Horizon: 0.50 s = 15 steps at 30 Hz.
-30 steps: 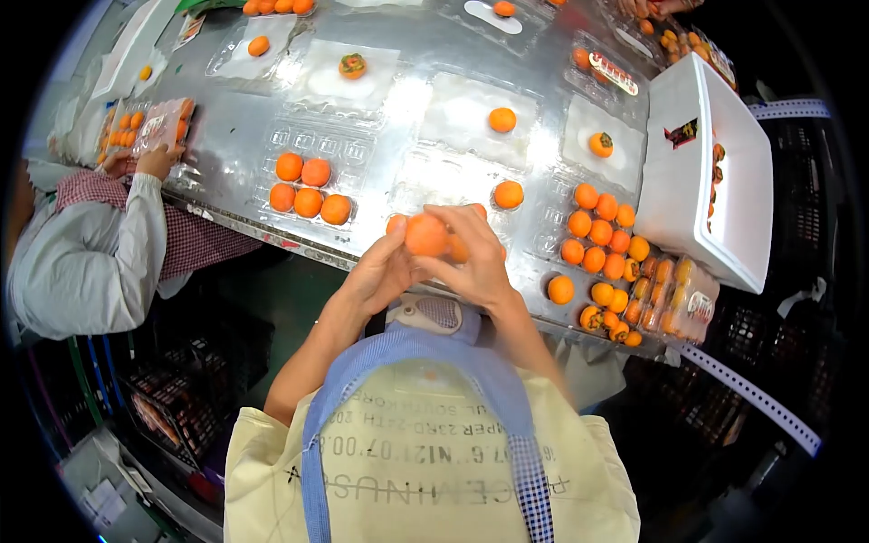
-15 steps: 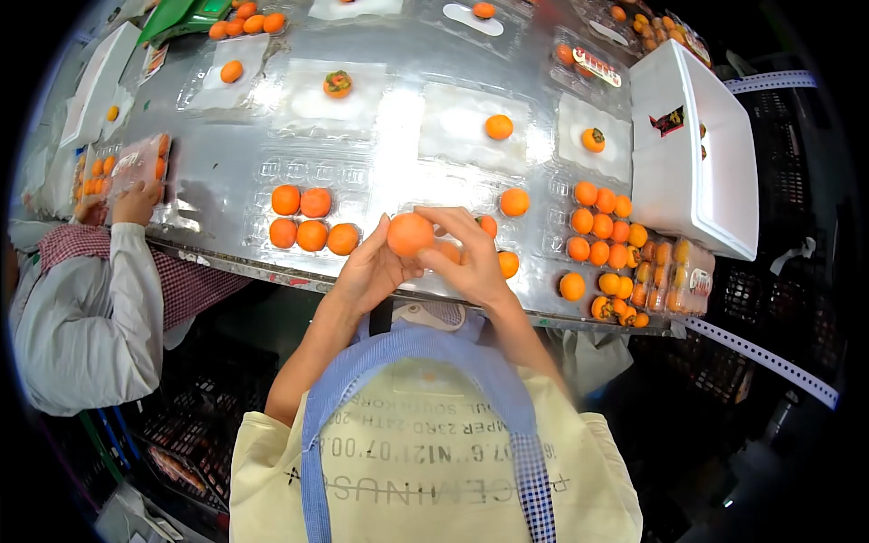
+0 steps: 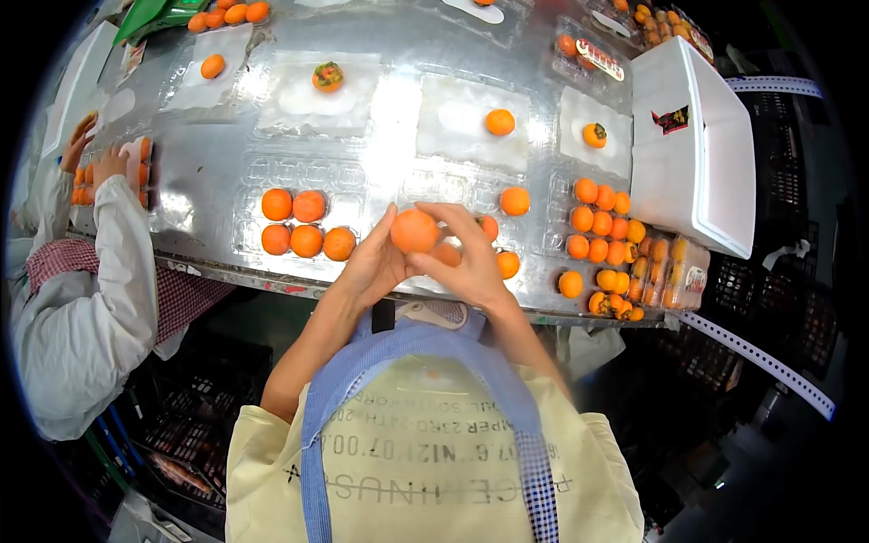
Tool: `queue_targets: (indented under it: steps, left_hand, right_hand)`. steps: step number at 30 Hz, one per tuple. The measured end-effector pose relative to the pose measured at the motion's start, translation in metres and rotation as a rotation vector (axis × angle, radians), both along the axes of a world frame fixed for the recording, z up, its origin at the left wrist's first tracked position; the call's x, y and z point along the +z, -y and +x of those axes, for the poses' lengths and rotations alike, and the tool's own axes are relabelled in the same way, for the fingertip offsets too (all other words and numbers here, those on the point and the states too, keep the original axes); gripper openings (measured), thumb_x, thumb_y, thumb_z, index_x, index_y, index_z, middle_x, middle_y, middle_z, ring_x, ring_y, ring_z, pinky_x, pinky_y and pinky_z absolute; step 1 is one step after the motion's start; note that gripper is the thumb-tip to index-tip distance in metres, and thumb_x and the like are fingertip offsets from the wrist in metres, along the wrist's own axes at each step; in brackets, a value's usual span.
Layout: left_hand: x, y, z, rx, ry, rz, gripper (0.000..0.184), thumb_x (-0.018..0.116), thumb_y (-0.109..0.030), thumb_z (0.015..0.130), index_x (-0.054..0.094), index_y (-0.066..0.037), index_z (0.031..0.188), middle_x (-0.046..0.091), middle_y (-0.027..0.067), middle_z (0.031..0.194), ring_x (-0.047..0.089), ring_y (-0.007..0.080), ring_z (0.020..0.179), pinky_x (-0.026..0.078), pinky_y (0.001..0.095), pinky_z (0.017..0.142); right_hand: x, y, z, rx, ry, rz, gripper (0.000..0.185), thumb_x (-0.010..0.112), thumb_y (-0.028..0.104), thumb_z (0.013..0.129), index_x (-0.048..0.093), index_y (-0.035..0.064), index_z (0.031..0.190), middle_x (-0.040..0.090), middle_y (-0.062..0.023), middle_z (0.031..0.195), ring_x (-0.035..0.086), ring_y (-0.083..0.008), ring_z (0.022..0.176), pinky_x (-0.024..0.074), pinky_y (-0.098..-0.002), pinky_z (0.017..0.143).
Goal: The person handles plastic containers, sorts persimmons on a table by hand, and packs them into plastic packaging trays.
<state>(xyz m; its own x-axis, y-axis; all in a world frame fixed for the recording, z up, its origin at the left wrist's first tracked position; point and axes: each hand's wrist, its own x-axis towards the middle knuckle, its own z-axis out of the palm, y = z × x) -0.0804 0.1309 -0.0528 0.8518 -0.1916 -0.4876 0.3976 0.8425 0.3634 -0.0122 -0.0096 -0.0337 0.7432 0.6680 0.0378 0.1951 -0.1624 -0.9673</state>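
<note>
An orange fruit is held up between both hands above the table's near edge. My left hand cups it from the left, fingers against its side. From the right, my right hand grips it with bent fingers; another orange fruit shows behind that hand, and I cannot tell whether it is touched. To the left, a clear plastic tray holds several orange fruits in its near cells. Just right of my hands lie more single fruits.
Several fruits stand in rows at the right, beside filled clear packs and a white foam box. Paper-lined trays with single fruits lie farther back. A co-worker's hands are over a pack at the far left.
The fruit between my hands has turned slightly, while my hands stay nearly in place. The co-worker's hands have moved apart, one rising. The view has shifted a little.
</note>
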Motion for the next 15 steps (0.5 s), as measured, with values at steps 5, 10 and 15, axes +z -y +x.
queue_targets:
  steps: [5, 10, 15]
  left_hand:
    - [-0.009, -0.004, 0.001, -0.086, -0.074, 0.185, 0.064, 0.027, -0.057, 0.095, 0.044, -0.004, 0.126, 0.055, 0.0111, 0.116, 0.057, 0.0183, 0.103, 0.049, 0.0324, 0.081]
    - [-0.021, -0.003, -0.003, -0.131, -0.132, 0.341, 0.067, 0.028, -0.060, 0.093, 0.053, -0.003, 0.117, 0.060, 0.0081, 0.100, 0.059, 0.0155, 0.088, 0.048, 0.0278, 0.069]
    - [-0.021, -0.014, -0.005, -0.238, -0.021, 0.380, 0.065, 0.026, -0.059, 0.094, 0.060, -0.004, 0.106, 0.060, 0.0036, 0.076, 0.057, 0.0132, 0.070, 0.046, 0.0278, 0.063]
  right_hand:
    - [-0.002, -0.002, -0.001, 0.054, 0.158, -0.030, 0.057, 0.073, 0.017, 0.071, 0.052, 0.0044, 0.123, 0.055, -0.0156, 0.115, 0.053, -0.0283, 0.107, 0.0450, -0.0360, 0.086]
    - [-0.003, 0.000, -0.001, 0.080, 0.145, -0.099, 0.055, 0.075, 0.017, 0.069, 0.055, 0.0030, 0.119, 0.058, -0.0143, 0.112, 0.056, -0.0275, 0.104, 0.0453, -0.0358, 0.088]
    - [-0.014, 0.039, 0.019, -0.147, -0.224, -0.017, 0.052, 0.076, 0.016, 0.070, 0.057, 0.0026, 0.117, 0.061, -0.0093, 0.110, 0.059, -0.0194, 0.100, 0.0478, -0.0330, 0.086]
